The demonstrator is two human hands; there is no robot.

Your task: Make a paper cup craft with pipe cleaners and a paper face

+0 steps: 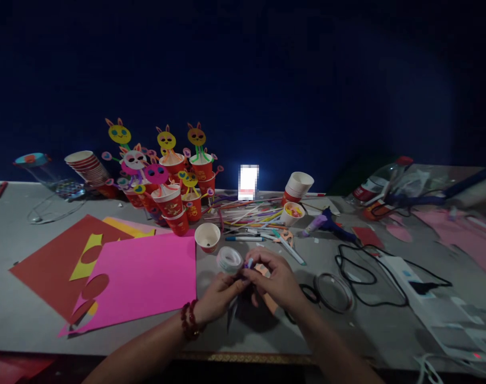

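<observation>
Purple piece [249,263], small and partly hidden, sits between our fingertips just below the middle of the frame. Our left hand [219,296] and right hand [277,274] both pinch it, thumbs nearly meeting; exactly where each finger presses, we cannot tell. For work this fine, we would do best with a light grip, wrists braced on the table [11,229], and the edges left in sight. A tape roll [224,261] lies just beyond our left fingertips, easily bumped, with a cup [207,239] behind it. Pens [244,239] lie near the centre, a pink sheet [147,282] spreads at lower left, and a black cable [387,305] loops at right, where it could snag our arm.
</observation>
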